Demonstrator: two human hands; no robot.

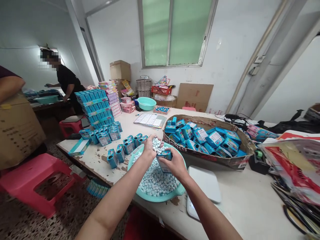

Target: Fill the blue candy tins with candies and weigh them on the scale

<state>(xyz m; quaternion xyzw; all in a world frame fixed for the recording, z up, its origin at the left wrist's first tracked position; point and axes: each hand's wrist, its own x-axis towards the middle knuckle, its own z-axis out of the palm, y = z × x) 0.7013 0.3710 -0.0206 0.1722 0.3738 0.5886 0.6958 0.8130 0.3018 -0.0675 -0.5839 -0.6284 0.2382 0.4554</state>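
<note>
A green bowl (160, 199) sits at the near edge of the bench (250, 200), full of small pale lumps (157, 185). Just to its right is a flat white scale (206, 186). Over the bowl, the left hand (149, 146) makes a cup, its fingers curled round a little heap of lumps. The right hand (177, 163) grips a blue box (163, 164) by its sides, right next to that heap. I can't tell if the left fingers touch the box.

The box looks like thin card, so it is likely light and easy to squash. A soft hold low on its sides seems best, with the top left free. The lumps look smooth and hard, and they may roll off an open palm, so a deep cup should suit them.

Past the bowl, a few open blue boxes (129, 146) stand on the left, and a big brown carton (212, 159) full of more is on the right. Farther back is a tall blue stack (96, 107), with a person in black (68, 78) well behind it
</note>
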